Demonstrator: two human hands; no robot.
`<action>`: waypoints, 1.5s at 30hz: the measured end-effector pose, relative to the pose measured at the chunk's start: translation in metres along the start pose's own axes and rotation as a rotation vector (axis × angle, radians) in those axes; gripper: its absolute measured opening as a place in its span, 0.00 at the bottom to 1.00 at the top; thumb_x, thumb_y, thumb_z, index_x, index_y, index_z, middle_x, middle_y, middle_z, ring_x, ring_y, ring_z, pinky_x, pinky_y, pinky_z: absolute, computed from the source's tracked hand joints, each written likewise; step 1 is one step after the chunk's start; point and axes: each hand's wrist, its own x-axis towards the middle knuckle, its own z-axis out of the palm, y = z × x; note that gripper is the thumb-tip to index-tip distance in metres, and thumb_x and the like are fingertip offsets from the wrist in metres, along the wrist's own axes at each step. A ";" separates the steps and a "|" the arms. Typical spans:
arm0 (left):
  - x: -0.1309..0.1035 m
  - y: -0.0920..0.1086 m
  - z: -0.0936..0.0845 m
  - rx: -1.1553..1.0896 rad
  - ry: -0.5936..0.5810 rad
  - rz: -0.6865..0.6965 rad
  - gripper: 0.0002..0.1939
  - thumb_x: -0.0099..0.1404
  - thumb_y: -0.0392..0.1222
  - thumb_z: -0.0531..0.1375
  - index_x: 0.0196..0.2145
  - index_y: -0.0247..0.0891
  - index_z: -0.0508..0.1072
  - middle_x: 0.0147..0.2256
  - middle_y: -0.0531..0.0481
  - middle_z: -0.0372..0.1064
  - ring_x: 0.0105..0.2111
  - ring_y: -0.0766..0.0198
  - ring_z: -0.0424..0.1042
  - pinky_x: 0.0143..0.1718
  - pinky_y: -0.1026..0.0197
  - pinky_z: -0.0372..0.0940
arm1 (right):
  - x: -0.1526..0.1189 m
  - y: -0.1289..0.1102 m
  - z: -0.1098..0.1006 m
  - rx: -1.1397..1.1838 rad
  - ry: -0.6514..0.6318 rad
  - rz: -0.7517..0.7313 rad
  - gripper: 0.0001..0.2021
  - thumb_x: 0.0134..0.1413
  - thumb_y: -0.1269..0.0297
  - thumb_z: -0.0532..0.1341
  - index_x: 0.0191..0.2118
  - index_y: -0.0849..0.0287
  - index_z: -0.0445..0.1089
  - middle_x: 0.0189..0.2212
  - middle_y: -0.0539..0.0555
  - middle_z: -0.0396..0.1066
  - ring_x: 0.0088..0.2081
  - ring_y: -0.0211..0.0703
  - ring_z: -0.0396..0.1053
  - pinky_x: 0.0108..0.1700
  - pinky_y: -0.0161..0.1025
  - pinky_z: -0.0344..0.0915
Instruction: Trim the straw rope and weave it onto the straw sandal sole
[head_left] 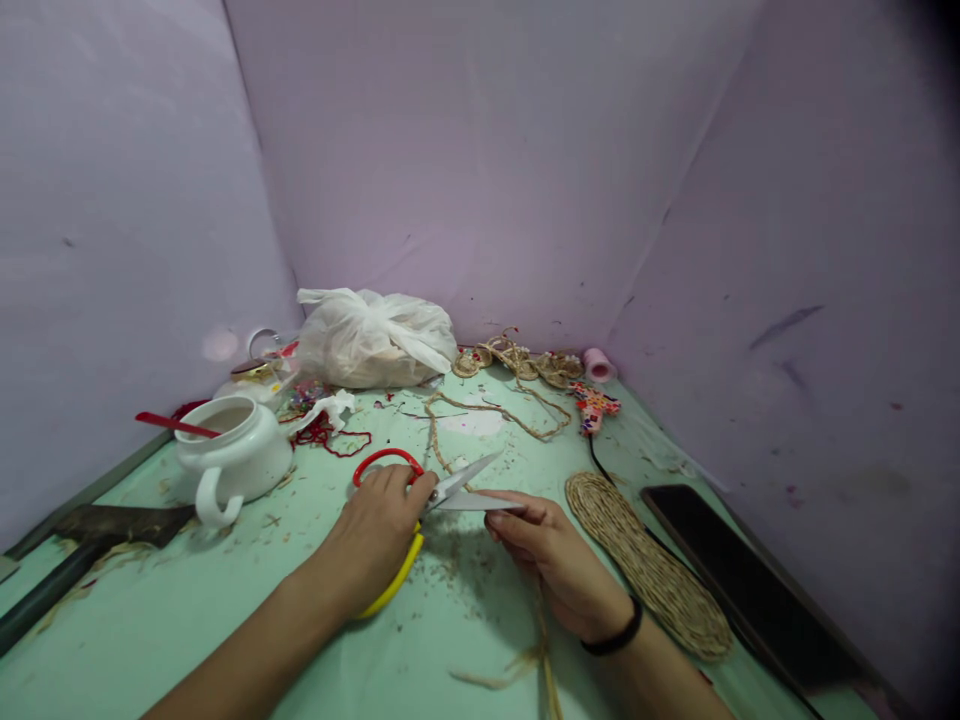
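Note:
My left hand (382, 535) grips the scissors (459, 488) by their red and yellow handles, and the blades are spread, pointing right. At the blade tips is my right hand (555, 560), its fingers pinched together around the straw cord, with a black band on the wrist. From that hand, pale straw strands (546, 660) hang down toward the front edge. A braided straw cord (499, 407) loops across the table behind both hands. Right of my right hand lies a woven straw sole (649, 565).
A white pot (232, 455) with a red stick and a dark hammer-like tool (112, 525) are at left. Behind are a tied plastic bag (375, 340), straw ornaments (555, 368) and a pink spool (598, 366). A black phone (750, 580) lies right, by a patterned glue gun (594, 405).

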 end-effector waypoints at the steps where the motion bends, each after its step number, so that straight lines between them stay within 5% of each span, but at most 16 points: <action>1: 0.000 0.001 0.000 0.018 0.007 0.005 0.20 0.56 0.28 0.47 0.47 0.38 0.61 0.38 0.44 0.60 0.37 0.58 0.59 0.38 0.55 0.57 | 0.000 -0.001 0.001 -0.002 0.001 0.002 0.14 0.36 0.63 0.64 0.34 0.63 0.73 0.16 0.45 0.58 0.17 0.29 0.41 0.20 0.34 0.34; 10: -0.001 0.000 -0.003 0.065 0.009 0.050 0.19 0.56 0.27 0.46 0.44 0.39 0.62 0.36 0.44 0.61 0.36 0.58 0.59 0.37 0.56 0.57 | -0.001 -0.004 0.003 -0.034 0.022 0.031 0.14 0.34 0.68 0.62 0.33 0.63 0.75 0.13 0.43 0.55 0.17 0.29 0.39 0.21 0.34 0.34; 23: -0.003 -0.002 -0.016 -0.078 -0.104 0.091 0.16 0.52 0.27 0.47 0.38 0.40 0.62 0.35 0.47 0.61 0.35 0.60 0.60 0.34 0.60 0.57 | -0.002 -0.009 0.001 -0.095 -0.033 -0.033 0.11 0.34 0.71 0.60 0.29 0.58 0.76 0.15 0.46 0.60 0.19 0.32 0.48 0.24 0.33 0.47; 30: -0.004 -0.003 -0.014 -0.118 -0.115 0.075 0.15 0.50 0.27 0.48 0.35 0.40 0.62 0.32 0.49 0.62 0.33 0.62 0.61 0.33 0.62 0.56 | -0.001 -0.003 -0.001 -0.099 -0.022 -0.062 0.07 0.37 0.65 0.62 0.16 0.61 0.69 0.12 0.43 0.52 0.17 0.30 0.43 0.22 0.33 0.44; 36: -0.004 -0.010 -0.014 -0.217 -0.018 -0.032 0.17 0.51 0.27 0.46 0.37 0.40 0.63 0.33 0.50 0.63 0.32 0.62 0.62 0.32 0.63 0.56 | 0.002 0.002 -0.001 0.039 -0.090 -0.022 0.09 0.36 0.63 0.64 0.28 0.63 0.71 0.22 0.51 0.69 0.21 0.32 0.58 0.25 0.32 0.54; 45: -0.001 -0.014 -0.011 -0.188 0.098 -0.077 0.21 0.49 0.26 0.46 0.42 0.39 0.60 0.36 0.47 0.60 0.36 0.59 0.59 0.36 0.59 0.56 | 0.004 0.001 0.000 0.058 0.014 0.010 0.12 0.36 0.68 0.62 0.33 0.64 0.72 0.23 0.50 0.69 0.14 0.25 0.43 0.16 0.31 0.34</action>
